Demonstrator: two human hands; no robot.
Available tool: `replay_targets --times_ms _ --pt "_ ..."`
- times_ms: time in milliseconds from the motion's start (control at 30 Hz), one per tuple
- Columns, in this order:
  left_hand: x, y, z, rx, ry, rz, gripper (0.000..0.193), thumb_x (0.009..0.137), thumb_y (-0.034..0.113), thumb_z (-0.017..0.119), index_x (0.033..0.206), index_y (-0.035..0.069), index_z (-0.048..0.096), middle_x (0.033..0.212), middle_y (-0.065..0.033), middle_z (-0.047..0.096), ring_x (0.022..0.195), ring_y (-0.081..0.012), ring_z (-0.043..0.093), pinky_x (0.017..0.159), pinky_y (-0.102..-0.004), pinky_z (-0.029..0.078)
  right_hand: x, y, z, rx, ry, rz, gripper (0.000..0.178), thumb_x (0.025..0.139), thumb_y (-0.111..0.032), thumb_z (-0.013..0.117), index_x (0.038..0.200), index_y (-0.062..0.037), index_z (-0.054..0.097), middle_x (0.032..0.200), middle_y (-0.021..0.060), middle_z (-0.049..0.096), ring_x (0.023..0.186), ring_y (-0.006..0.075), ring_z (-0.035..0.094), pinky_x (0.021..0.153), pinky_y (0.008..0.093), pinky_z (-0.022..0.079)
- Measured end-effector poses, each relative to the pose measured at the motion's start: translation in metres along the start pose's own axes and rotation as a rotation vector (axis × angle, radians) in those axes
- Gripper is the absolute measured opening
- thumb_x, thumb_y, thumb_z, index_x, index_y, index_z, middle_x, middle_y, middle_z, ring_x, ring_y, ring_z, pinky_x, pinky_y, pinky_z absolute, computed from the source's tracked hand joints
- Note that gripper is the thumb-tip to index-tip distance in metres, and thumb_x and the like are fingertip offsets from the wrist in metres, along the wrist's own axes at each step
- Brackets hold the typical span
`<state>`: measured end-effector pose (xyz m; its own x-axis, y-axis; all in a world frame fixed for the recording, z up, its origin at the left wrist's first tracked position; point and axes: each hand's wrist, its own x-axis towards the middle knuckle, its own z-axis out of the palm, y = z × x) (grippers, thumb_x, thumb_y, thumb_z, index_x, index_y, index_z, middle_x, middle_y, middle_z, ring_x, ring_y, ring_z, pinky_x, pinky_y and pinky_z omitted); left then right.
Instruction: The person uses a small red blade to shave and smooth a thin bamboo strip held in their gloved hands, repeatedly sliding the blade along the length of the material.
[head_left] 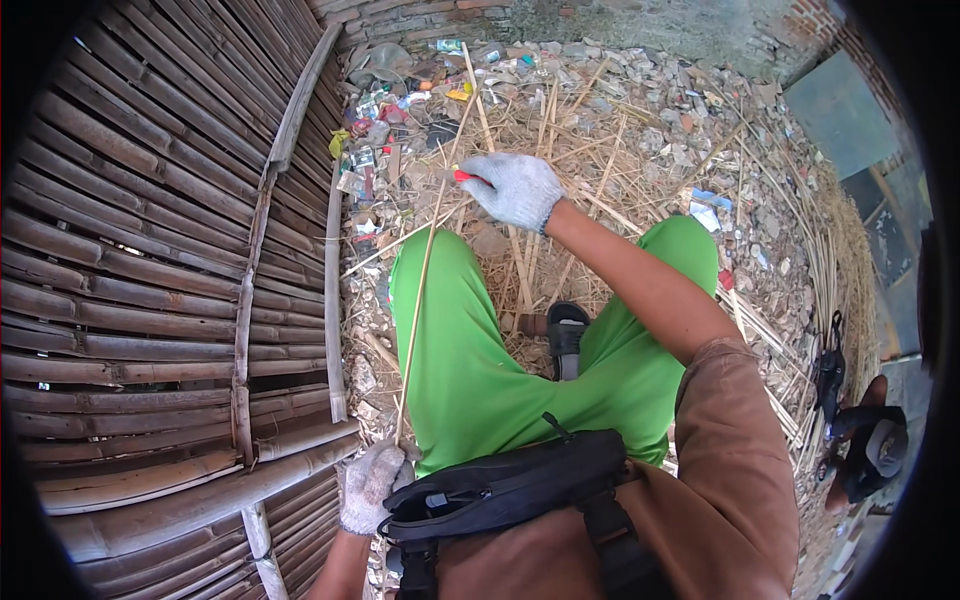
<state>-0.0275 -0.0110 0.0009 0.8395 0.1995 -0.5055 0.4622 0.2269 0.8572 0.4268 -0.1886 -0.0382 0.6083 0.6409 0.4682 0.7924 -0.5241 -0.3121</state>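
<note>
A long thin bamboo strip (421,300) runs up past my left knee, slightly bent. Its near end is in my left hand (371,487), which wears a pale knitted glove and is closed low beside my hip. Farther out, my right hand (516,190), gloved the same way, closes around a tool with a red and black handle (464,176). The tool's tip meets or nearly meets the strip; its working end is too small to make out. Whether the right fingers also pinch the strip cannot be seen.
A bamboo slat wall (130,290) rises close on my left. Rubble and litter (385,110) cover the ground, with loose bamboo strips (610,160) scattered ahead and more along the right. A black waist bag (510,480) lies across my lap. Another person (880,445) is at the far right.
</note>
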Motion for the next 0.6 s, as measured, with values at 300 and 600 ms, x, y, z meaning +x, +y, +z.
replay_targets --times_ms 300,600 --pt "-0.029 -0.042 -0.03 -0.09 0.117 -0.22 0.036 0.112 0.028 0.053 0.114 -0.005 0.067 0.094 -0.0148 0.073 0.087 -0.0241 0.074 0.083 -0.0373 0.062 0.019 0.042 -0.008 0.018 -0.104 0.222 0.035 0.105 -0.041 0.06 0.123 -0.0166 0.077 0.112 0.0143 0.078 0.102 0.0378 0.075 0.088 0.0494 0.06" --pt "-0.021 -0.037 -0.027 -0.5 -0.012 -0.219 0.033 0.112 0.026 0.057 0.119 -0.004 0.067 0.085 -0.0028 0.067 0.071 -0.011 0.064 0.065 -0.027 0.054 -0.013 -0.031 -0.01 0.138 -0.039 -0.058 0.034 0.105 -0.046 0.059 0.121 -0.0217 0.075 0.104 0.0117 0.078 0.094 0.036 0.076 0.079 0.0512 0.061"
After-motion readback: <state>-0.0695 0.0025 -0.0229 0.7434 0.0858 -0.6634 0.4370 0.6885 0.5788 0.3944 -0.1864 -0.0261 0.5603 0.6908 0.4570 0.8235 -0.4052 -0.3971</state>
